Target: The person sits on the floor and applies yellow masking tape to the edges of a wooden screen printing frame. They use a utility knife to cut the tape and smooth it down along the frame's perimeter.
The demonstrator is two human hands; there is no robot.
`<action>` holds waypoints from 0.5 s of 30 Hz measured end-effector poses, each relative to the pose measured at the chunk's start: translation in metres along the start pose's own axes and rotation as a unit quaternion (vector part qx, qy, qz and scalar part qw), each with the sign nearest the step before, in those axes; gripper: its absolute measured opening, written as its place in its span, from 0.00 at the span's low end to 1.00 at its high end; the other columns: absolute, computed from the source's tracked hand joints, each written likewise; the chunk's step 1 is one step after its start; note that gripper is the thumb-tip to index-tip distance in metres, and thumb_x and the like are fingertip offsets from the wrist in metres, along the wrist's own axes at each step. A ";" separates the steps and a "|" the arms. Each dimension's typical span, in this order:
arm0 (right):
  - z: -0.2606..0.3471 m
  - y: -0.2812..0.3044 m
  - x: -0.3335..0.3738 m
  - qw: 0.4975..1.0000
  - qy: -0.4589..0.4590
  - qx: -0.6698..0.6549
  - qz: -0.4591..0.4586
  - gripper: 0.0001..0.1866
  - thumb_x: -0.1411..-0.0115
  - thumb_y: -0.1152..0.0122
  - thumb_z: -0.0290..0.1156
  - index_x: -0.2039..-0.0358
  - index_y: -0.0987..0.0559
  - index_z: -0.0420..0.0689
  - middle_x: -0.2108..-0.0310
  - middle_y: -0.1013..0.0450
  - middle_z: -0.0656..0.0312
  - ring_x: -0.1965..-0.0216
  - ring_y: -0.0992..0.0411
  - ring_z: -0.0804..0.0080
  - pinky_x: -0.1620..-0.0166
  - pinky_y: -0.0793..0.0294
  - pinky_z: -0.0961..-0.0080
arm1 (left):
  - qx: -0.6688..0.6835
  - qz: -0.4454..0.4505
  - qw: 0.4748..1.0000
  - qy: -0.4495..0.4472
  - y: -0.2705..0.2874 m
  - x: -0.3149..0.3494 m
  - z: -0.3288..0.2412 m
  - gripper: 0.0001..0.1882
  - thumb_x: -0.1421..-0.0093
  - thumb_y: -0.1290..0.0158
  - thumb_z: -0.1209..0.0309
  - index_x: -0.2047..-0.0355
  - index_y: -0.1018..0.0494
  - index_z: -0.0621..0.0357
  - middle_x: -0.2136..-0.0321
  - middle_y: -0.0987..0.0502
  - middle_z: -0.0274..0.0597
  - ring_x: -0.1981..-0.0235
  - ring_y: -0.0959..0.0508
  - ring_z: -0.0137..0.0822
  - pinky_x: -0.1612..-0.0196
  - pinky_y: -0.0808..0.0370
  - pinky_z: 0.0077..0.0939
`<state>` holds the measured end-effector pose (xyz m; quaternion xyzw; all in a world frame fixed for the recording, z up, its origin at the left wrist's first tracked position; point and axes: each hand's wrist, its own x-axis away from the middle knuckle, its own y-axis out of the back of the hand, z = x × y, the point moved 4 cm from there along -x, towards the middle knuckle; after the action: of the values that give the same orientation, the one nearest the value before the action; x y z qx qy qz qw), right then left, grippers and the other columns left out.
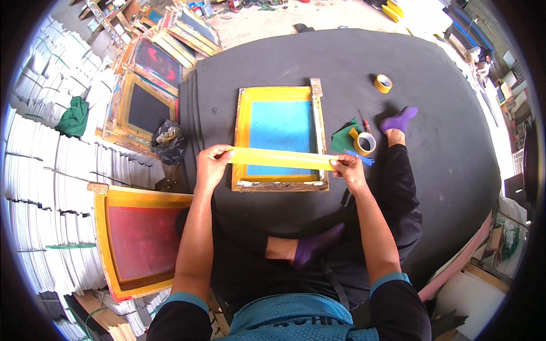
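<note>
A strip of yellow tape [280, 158] is stretched between my two hands, above the near part of a screen printing frame [241, 125]. My left hand [212, 163] pinches the strip's left end, and my right hand [348, 169] pinches its right end. The frame lies flat, with a blue mesh [281, 126] bordered in yellow tape along its left and far sides. Whether the strip touches the frame cannot be told. To the right of the frame are a tape roll [364, 143], a green cloth [343, 138] and a red-handled tool [366, 126].
Another yellow tape roll [383, 83] sits farther back on the dark padded surface [443, 165]. A frame with red mesh [142, 241] leans at the lower left. Stacked frames [151, 102] and a black plastic bag [168, 142] stand left, beside white paper stacks [48, 153].
</note>
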<state>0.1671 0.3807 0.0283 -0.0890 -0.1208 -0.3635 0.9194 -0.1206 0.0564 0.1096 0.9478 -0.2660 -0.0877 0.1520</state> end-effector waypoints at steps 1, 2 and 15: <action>-0.003 0.001 0.000 1.000 0.005 0.008 -0.009 0.08 0.35 0.28 0.28 0.61 0.17 0.38 0.70 0.19 0.62 0.76 0.25 0.80 0.71 0.24 0.81 | 0.024 0.005 1.000 0.011 0.000 0.000 0.011 0.08 0.37 0.34 0.79 0.58 0.16 0.70 0.66 0.13 0.42 0.66 0.16 0.25 0.58 0.19 0.22; -0.006 0.002 0.000 1.000 -0.006 0.018 -0.011 0.08 0.35 0.28 0.28 0.61 0.18 0.38 0.70 0.19 0.61 0.75 0.25 0.79 0.71 0.24 0.80 | 0.031 0.011 0.999 0.022 -0.001 0.001 0.021 0.09 0.38 0.34 0.79 0.58 0.16 0.70 0.66 0.13 0.42 0.66 0.16 0.25 0.58 0.19 0.22; -0.022 -0.003 -0.001 0.982 -0.032 0.157 -0.097 0.14 0.39 0.26 0.31 0.59 0.15 0.33 0.70 0.18 0.59 0.75 0.23 0.78 0.73 0.23 0.80 | -0.067 0.060 0.992 0.085 -0.016 0.000 0.079 0.20 0.40 0.31 0.77 0.48 0.21 0.66 0.69 0.13 0.47 0.67 0.16 0.27 0.62 0.20 0.25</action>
<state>0.1677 0.3735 0.0073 0.0568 -0.2135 -0.4247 0.8780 -0.1328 0.0506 0.0305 0.9220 -0.3018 -0.0155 0.2421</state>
